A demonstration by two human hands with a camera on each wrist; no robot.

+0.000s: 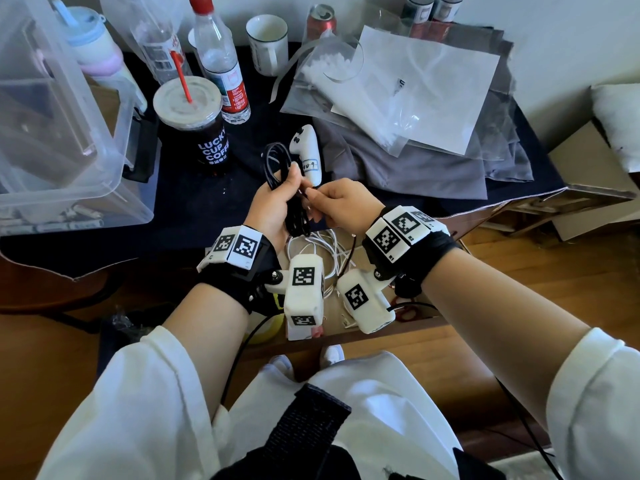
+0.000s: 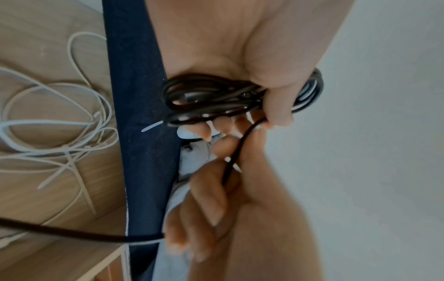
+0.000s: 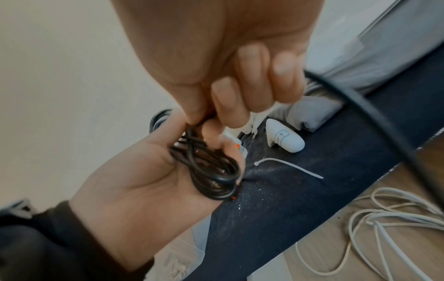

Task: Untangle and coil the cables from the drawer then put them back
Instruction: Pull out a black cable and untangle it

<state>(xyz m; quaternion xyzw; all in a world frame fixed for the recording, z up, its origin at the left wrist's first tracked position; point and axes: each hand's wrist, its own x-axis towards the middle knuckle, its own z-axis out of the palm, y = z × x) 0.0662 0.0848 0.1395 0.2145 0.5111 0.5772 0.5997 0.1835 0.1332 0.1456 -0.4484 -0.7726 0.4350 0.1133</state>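
A black cable [image 1: 277, 161] is wound into a coil, and my left hand [image 1: 290, 183] grips it round the middle above the table's front edge. In the left wrist view my fingers [image 2: 222, 124] curl over the black coil [image 2: 216, 95]. My right hand [image 1: 313, 196] pinches the coil's loose black strand [image 2: 236, 152] right beside the left hand. The right wrist view shows my right hand [image 3: 211, 118] pinching at the top of the coil [image 3: 211, 171], which lies in the left palm. Tangled white cables [image 1: 320, 245] lie in the open wooden drawer [image 1: 358, 237] below both hands.
A white controller [image 1: 308, 152] and a loose white zip tie [image 3: 288, 169] lie on the dark tablecloth [image 3: 276, 199] just beyond my hands. A coffee cup [image 1: 194, 123], bottles, a mug and a clear storage box [image 1: 62, 133] stand at the back left. Plastic bags on grey cloth [image 1: 408, 95] fill the right.
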